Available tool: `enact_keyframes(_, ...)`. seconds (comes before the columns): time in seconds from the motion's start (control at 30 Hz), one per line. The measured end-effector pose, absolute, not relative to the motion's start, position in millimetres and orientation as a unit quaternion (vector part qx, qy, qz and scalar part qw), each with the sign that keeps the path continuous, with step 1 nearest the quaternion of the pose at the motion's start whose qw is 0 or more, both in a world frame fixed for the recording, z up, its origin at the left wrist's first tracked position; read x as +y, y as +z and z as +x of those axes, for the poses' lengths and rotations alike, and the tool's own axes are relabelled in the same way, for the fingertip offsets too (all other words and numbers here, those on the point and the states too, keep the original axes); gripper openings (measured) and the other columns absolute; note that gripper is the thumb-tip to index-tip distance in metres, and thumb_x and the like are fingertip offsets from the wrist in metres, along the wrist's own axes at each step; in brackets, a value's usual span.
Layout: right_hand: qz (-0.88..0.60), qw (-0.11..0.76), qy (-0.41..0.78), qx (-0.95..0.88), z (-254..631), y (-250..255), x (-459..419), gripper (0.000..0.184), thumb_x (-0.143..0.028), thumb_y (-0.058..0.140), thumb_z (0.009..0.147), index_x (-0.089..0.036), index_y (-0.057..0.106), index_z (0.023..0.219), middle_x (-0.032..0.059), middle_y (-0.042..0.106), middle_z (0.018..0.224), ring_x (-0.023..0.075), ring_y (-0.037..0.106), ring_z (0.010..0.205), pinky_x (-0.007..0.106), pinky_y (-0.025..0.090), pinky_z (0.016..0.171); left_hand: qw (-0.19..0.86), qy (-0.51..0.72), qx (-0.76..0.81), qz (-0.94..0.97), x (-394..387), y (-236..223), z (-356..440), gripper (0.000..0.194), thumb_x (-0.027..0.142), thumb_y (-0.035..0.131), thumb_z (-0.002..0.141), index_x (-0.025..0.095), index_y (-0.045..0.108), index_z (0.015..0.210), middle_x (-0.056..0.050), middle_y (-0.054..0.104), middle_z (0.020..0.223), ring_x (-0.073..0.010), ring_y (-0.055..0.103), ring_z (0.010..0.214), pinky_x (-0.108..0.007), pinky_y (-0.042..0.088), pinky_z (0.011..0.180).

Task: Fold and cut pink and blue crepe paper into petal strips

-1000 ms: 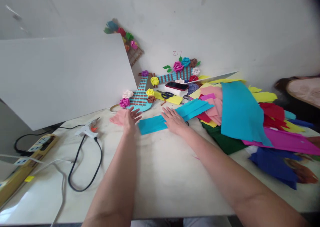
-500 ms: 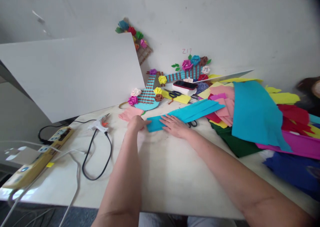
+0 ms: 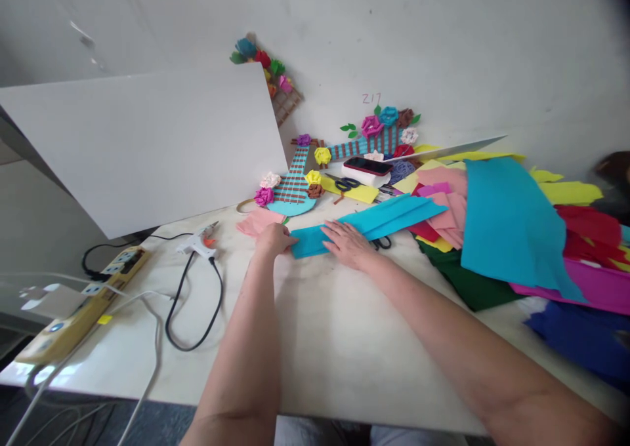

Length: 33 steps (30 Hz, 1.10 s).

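Note:
A folded strip of turquoise crepe paper (image 3: 388, 218) lies slantwise across the table in front of me. At its left end, my left hand (image 3: 275, 240) is closed, with the thumb and fingertips on the strip's edge. My right hand (image 3: 348, 244) rests flat on the strip a little further right, fingers stretched and spread. Pink crepe paper (image 3: 258, 222) sits just behind my left hand. Partly covered by the strip, the black handles of a pair of scissors (image 3: 382, 243) show beside my right hand.
A white hot glue gun (image 3: 201, 241) with a looped cord lies left, near a power strip (image 3: 83, 305). Behind are flower-decorated turquoise guitar shapes (image 3: 293, 193), black scissors (image 3: 346, 183) and a phone (image 3: 367, 166). Coloured crepe paper (image 3: 512, 226) is heaped at right. A white board (image 3: 147, 151) leans left.
The whole view has shifted slightly. My left fingers have drawn in closer at the strip's left end. My right hand stays flat on the strip.

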State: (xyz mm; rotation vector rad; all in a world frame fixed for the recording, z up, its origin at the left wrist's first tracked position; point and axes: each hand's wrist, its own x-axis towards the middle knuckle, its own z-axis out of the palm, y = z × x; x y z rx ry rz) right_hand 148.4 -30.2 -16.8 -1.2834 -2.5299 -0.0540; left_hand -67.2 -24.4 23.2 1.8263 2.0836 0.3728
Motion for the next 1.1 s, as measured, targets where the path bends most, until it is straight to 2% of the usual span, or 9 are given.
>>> enact_keyframes(0.23,-0.480,0.200,-0.025,-0.854,154,-17,-22,0.046,-0.032,0.033,0.090,-0.013,0.045,0.130,0.0115,0.038,0.140,0.0239,0.033,0.128,0.043,0.025,0.105,0.175,0.259,0.667,0.676,-24,19,-69,0.019,0.034,0.065,0.060,0.019,0.053,0.058,0.001,0.053,0.051,-0.0158,0.052,0.056,-0.024,0.035,0.051)
enact_keyframes(0.53,-0.473,0.224,-0.013,-0.852,156,-14,-21,0.044,-0.026,0.040,0.086,-0.010,0.048,0.127,0.0136,0.042,0.137,0.0238,0.039,0.123,0.038,0.029,0.104,0.088,0.218,0.682,0.693,-21,12,-73,0.019,0.039,0.062,0.064,0.020,0.059,0.065,-0.002,0.058,0.063,-0.0182,0.053,0.066,-0.026,0.034,0.059)
enact_keyframes(0.73,-0.470,0.243,-0.010,-0.848,157,-18,-17,0.045,-0.026,0.041,0.086,-0.009,0.049,0.126,0.0132,0.044,0.135,0.0240,0.041,0.122,0.038,0.031,0.103,0.070,0.286,0.655,0.696,-23,15,-72,0.022,0.040,0.063,0.065,0.019,0.057,0.060,-0.002,0.056,0.062,-0.0159,0.051,0.064,-0.027,0.035,0.060)
enact_keyframes(0.8,-0.469,0.254,-0.006,-0.846,157,-19,-15,0.045,-0.027,0.042,0.085,-0.009,0.048,0.126,0.0134,0.043,0.136,0.0239,0.042,0.122,0.038,0.032,0.103,0.101,0.347,0.617,0.699,-22,15,-72,0.025,0.042,0.064,0.062,0.018,0.055,0.059,-0.001,0.056,0.065,-0.0145,0.051,0.065,-0.026,0.037,0.061)
enact_keyframes(0.9,-0.461,0.274,-0.003,-0.844,158,-18,-13,0.047,-0.028,0.044,0.084,-0.010,0.047,0.128,0.0142,0.042,0.136,0.0237,0.040,0.123,0.039,0.032,0.103,0.227,0.429,0.557,0.674,-22,12,-70,0.031,0.046,0.066,0.060,0.018,0.053,0.064,0.000,0.053,0.065,-0.0120,0.049,0.060,-0.024,0.039,0.056)
enact_keyframes(1.0,-0.443,0.287,-0.010,-0.849,158,-12,-12,0.051,-0.028,0.046,0.083,-0.008,0.043,0.130,0.0153,0.041,0.137,0.0235,0.038,0.125,0.038,0.030,0.103,0.362,0.451,0.521,0.627,-22,8,-66,0.035,0.049,0.064,0.062,0.018,0.050,0.070,0.005,0.043,0.056,-0.0085,0.041,0.047,-0.022,0.035,0.045)
enact_keyframes(1.1,-0.432,0.279,-0.016,-0.858,157,-2,-10,0.054,-0.031,0.048,0.082,-0.008,0.042,0.131,0.0155,0.042,0.136,0.0241,0.038,0.125,0.039,0.030,0.102,0.408,0.443,0.504,0.619,-21,2,-64,0.036,0.050,0.063,0.064,0.019,0.047,0.072,0.007,0.039,0.053,-0.0060,0.036,0.044,-0.019,0.029,0.042)
